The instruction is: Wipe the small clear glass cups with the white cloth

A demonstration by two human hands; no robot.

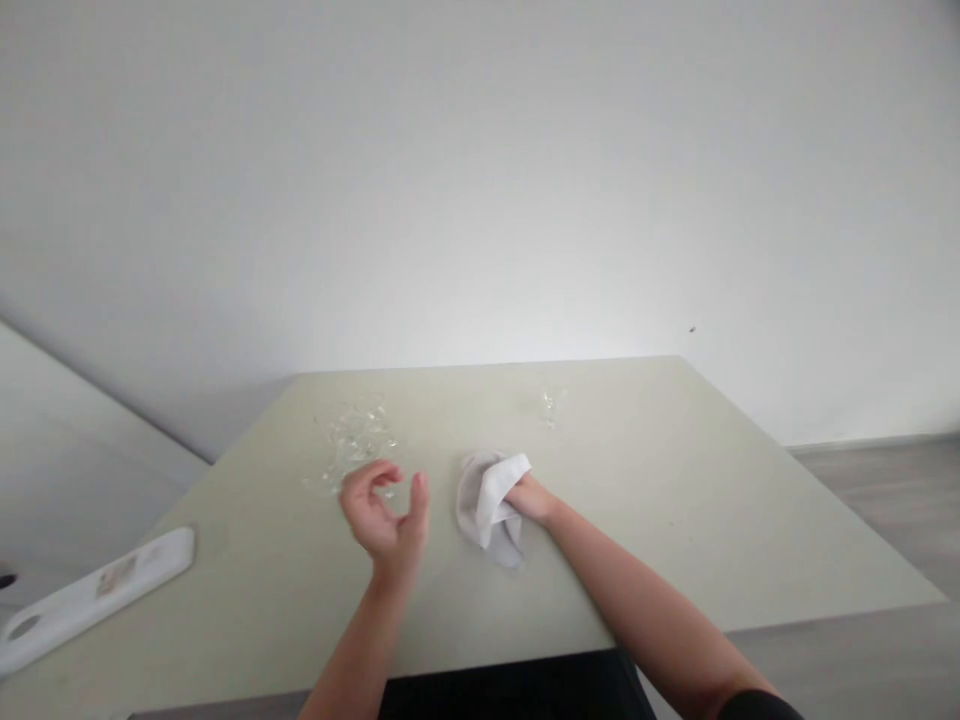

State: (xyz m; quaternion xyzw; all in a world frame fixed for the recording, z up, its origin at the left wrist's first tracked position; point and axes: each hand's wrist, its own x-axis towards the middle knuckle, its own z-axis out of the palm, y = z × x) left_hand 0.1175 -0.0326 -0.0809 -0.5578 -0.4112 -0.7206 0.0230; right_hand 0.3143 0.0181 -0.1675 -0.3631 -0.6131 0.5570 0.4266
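A white cloth (491,500) is bunched up near the middle of the table. My right hand (531,497) reaches into its folds, which hide the fingers, so what they grip inside cannot be made out. To the left of the cloth, my left hand (384,512) is raised with curled fingers and the thumb apart; nothing shows between them. Just beyond my left hand lies a loose pile of small clear, shiny pieces (360,430), too blurred to name. A smaller clear piece or cluster (550,405) rests farther back, right of centre.
The pale table (712,500) meets a white wall (480,180) at the back. On the table's left side lies a long white object with a rounded end and a label (105,590). Grey floor (885,490) shows beyond the right edge.
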